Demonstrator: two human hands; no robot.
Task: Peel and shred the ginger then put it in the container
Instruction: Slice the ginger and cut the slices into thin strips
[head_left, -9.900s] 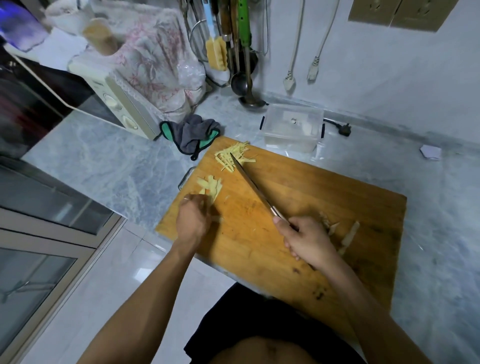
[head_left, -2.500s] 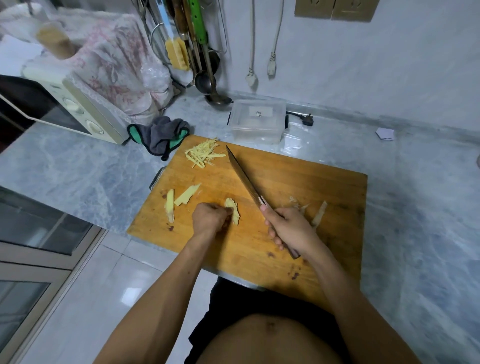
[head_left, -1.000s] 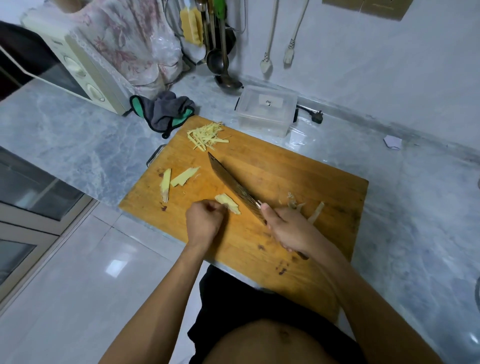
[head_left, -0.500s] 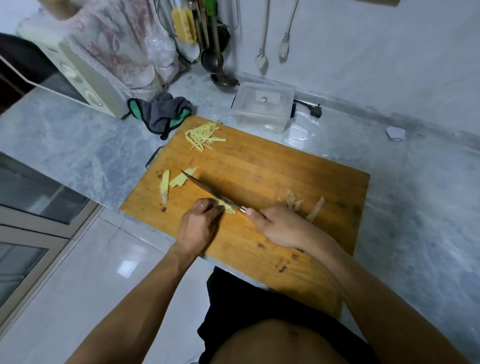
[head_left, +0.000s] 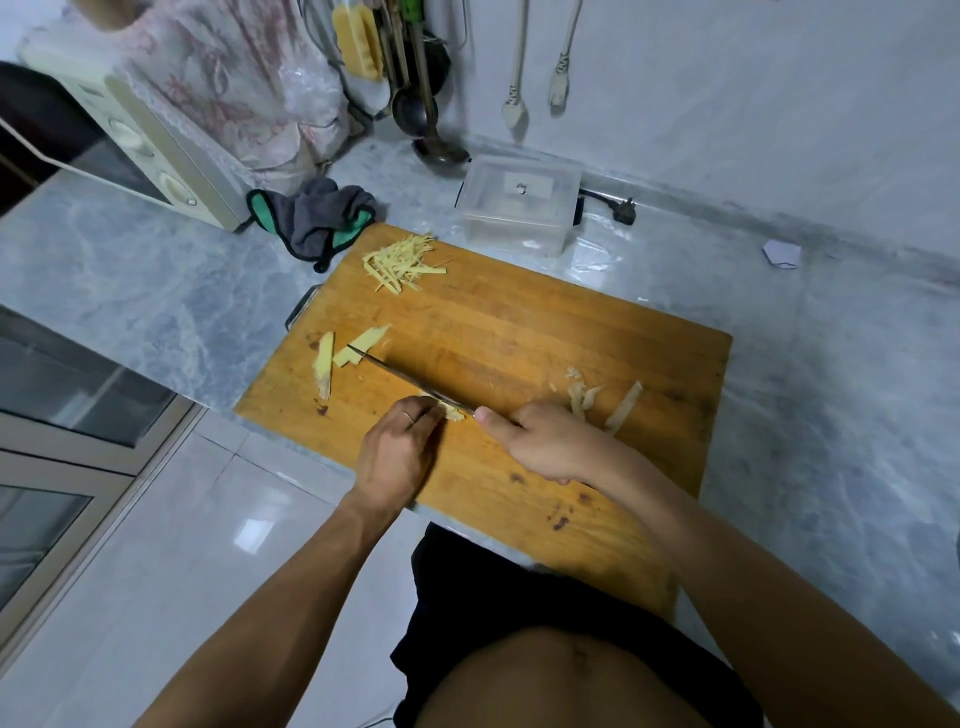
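On the wooden cutting board (head_left: 519, 332), my left hand (head_left: 397, 454) holds down a small ginger slice (head_left: 453, 412) with curled fingers. My right hand (head_left: 545, 441) grips the handle of a knife (head_left: 402, 378), whose blade lies edge-down across that slice, tip pointing far left. Two loose ginger slices (head_left: 345, 353) lie at the board's left. A pile of shredded ginger (head_left: 402, 262) sits at the far-left corner. Ginger peel strips (head_left: 602, 400) lie right of my right hand. The clear plastic container (head_left: 519, 205) stands behind the board, lid on.
A grey-green cloth (head_left: 317, 215) lies left of the board's far corner. A microwave (head_left: 130, 140) under a floral cover stands far left. Utensils (head_left: 410, 67) hang on the back wall, a ladle (head_left: 439, 150) below them. A black plug (head_left: 621, 210) lies beside the container.
The knife blade has swung from upright and angled away down onto the slice under my left hand. Before that, my left hand moved slices from the board's far left toward the middle.
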